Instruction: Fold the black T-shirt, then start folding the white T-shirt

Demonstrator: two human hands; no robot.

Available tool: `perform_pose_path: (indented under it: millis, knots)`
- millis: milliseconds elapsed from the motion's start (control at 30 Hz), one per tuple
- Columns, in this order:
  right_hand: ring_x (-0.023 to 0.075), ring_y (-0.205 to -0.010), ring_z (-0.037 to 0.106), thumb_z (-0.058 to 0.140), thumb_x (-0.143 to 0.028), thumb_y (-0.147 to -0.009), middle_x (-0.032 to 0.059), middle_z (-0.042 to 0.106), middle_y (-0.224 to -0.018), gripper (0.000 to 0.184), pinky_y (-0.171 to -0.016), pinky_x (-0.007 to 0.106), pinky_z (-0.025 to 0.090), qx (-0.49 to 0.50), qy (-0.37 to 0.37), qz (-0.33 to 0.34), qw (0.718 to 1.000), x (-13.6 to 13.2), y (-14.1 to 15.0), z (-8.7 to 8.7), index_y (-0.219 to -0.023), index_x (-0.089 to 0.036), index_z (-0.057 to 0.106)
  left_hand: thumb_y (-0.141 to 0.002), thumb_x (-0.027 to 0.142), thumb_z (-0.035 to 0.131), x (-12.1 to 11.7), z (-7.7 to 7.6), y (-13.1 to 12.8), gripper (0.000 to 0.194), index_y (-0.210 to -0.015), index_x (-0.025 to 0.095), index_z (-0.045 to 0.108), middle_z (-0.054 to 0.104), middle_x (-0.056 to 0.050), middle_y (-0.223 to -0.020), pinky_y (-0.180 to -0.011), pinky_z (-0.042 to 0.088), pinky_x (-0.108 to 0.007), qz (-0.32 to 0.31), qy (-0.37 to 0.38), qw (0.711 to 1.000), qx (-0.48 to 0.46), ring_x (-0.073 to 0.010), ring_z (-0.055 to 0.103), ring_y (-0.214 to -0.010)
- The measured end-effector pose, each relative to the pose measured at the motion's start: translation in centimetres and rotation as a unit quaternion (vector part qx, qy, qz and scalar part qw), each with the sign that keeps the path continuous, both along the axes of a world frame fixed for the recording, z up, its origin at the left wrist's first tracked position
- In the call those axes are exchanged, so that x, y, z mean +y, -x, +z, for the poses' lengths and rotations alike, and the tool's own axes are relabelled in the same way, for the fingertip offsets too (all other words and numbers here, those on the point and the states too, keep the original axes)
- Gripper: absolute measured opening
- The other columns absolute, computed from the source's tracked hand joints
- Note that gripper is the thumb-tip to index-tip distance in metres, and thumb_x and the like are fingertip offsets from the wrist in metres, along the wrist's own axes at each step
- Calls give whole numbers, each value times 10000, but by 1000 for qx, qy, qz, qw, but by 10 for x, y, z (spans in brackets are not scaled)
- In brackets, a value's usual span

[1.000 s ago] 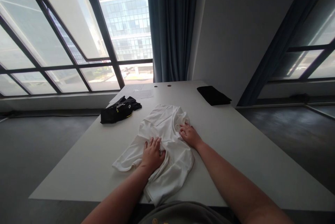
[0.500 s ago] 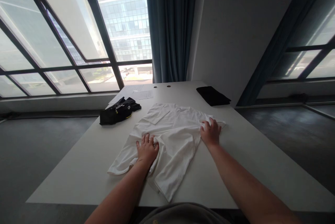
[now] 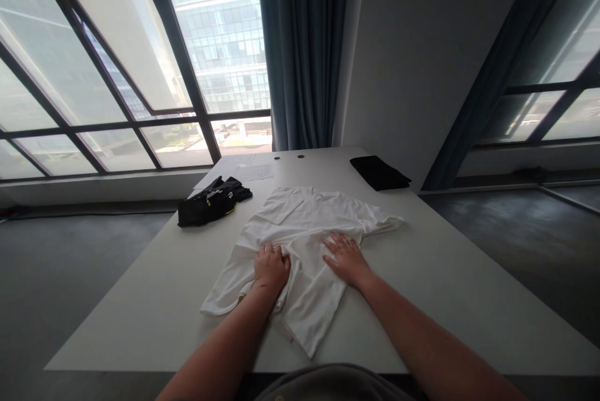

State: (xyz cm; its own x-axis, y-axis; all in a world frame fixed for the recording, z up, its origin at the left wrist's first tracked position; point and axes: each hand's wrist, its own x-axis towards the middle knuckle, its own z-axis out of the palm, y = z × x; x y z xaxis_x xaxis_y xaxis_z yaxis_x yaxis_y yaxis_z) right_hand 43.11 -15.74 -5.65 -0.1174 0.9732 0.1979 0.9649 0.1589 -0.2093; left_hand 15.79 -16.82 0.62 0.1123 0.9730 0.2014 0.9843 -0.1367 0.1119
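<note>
A white T-shirt (image 3: 307, 220) lies spread on the white table (image 3: 435, 276), one sleeve pointing right and a chest pocket at its far left. My left hand (image 3: 272, 265) rests on the shirt's near left part with its fingers curled into the cloth, bunching a fold. Flat on the shirt's middle lies my right hand (image 3: 344, 256), fingers stretched out and spread. Both forearms reach in from the bottom edge.
A black bundle with a yellow trim (image 3: 210, 199) lies at the table's left side. A folded black cloth (image 3: 379, 172) sits at the far right corner. Sheets of paper (image 3: 248, 170) lie at the far edge. Windows and a blue curtain (image 3: 304, 45) stand behind.
My right hand pulled the bunched shirt out to the right, spreading the sleeve, then came back to the shirt's middle. My left hand stayed put and curled its fingers into the cloth.
</note>
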Motion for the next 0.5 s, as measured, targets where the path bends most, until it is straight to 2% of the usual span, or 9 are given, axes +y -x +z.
perform_pose_path:
  millis: [100,167,233,300,367,433,500]
  knots:
    - [372,-1549,302,430,-508,-1021,109,353,-1691,596,-1211,666,229,1,6,-102,995,20,-36,-4,-1568,-283,504,-1013,375,471,-10,17,-12,372,-1173,136,707,670,-186,-1186,-945,528,-446,-29,55,998,18,-328,645,-1135]
    - [355,-1539,332,407,-479,-1021,111,370,-1683,585,-1198,663,252,7,5,-126,992,32,-57,-4,-1560,-275,510,-1025,362,442,-18,26,-25,388,-1162,119,713,684,-195,-1146,-900,549,-437,-53,97,994,22,-318,686,-1066]
    - [322,-1480,434,383,-436,-1024,118,467,-1625,540,-1194,627,281,24,-16,-140,990,39,-74,0,-1498,-263,576,-1031,350,429,-28,30,-41,408,-1154,102,728,708,-213,-1116,-862,563,-428,-77,130,988,22,-312,715,-1020]
    - [293,-1318,594,343,-392,-1038,133,647,-1450,494,-1180,567,320,42,-46,-158,986,40,-85,7,-1366,-239,678,-1023,317,437,-39,29,-58,403,-1117,96,760,735,-228,-1069,-827,572,-418,-104,154,982,25,-309,733,-988]
    - [271,-1089,697,313,-362,-1048,141,776,-1182,488,-1146,503,359,47,-69,-171,982,36,-91,13,-1191,-217,756,-998,275,476,-48,27,-73,362,-1042,117,799,757,-232,-1009,-801,574,-413,-142,180,973,34,-311,743,-969]
    - [258,-933,709,322,-350,-1047,142,799,-996,481,-1121,462,369,38,-83,-173,981,29,-92,17,-1032,-202,780,-969,288,537,-53,26,-83,313,-957,164,825,774,-218,-967,-798,575,-418,-184,203,961,42,-317,747,-961]
    - [248,-870,697,368,-348,-1036,135,792,-928,442,-1120,438,356,29,-96,-163,981,21,-91,18,-921,-196,767,-953,393,582,-48,29,-83,319,-914,199,832,782,-206,-964,-831,573,-437,-213,212,953,41,-334,744,-991]
